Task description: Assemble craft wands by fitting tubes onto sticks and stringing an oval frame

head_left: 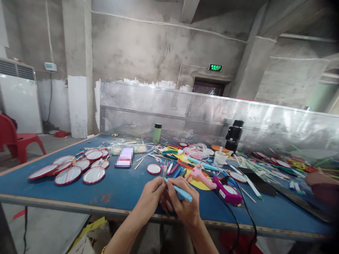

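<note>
Light-blue pen (183,193), slim and marker-like, sits in the right hand (188,204) of a person working at a blue table (119,192), just left of and nearer the person than a pink glue gun (199,175), which is my landmark here. Thumb and fingers of that right hand are closed around the barrel, its blunt end slanting out toward the glue gun's side and its other end meeting the left hand (151,194). The left hand is narrowed to a pinch, and a thin flat strip (165,168) stands up from its fingertips, left of the glue gun; how firmly it is gripped, I cannot tell. I judge the pen light, stiff and a little slippery, being smooth, apparently plastic, and not easily broken; it is best taken low on the barrel, close to the working end. The strip looks light too, but thin enough to bend or snap, so a gentle pinch near its lower end suits it. Left of the glue gun lies a small red-rimmed disc (153,169); farther left are a phone (124,157) and a cluster of larger red-rimmed discs (68,175). Right of the glue gun, just beside it, rests a purple box (227,191); beyond the gun stands a white cup (220,159)
</note>
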Tool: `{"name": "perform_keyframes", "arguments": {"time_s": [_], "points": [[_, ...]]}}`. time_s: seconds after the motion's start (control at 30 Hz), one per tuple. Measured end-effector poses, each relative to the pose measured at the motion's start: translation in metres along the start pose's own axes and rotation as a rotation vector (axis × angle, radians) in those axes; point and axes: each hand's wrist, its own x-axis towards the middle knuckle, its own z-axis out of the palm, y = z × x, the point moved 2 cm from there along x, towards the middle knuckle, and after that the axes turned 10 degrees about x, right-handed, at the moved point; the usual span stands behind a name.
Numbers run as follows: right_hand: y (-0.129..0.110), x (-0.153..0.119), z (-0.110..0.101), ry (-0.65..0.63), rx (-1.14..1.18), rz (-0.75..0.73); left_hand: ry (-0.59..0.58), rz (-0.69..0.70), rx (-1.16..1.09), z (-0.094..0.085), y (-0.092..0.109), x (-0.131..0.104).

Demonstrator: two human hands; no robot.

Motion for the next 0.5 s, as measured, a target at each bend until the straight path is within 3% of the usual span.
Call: {"name": "perform_keyframes", "arguments": {"time_s": [0.13, 0.5], "points": [[-0.0014, 0.0004, -0.0014, 0.046, 0.008, -0.030, -0.038, 0.003, -0.014, 0.0008, 0.0004, -0.0001], [0.0004, -0.0012, -0.0011, 0.009, -0.026, -0.035, -0.011, 0.011, 0.004, -0.0001, -0.0022, 0.0004]]}}
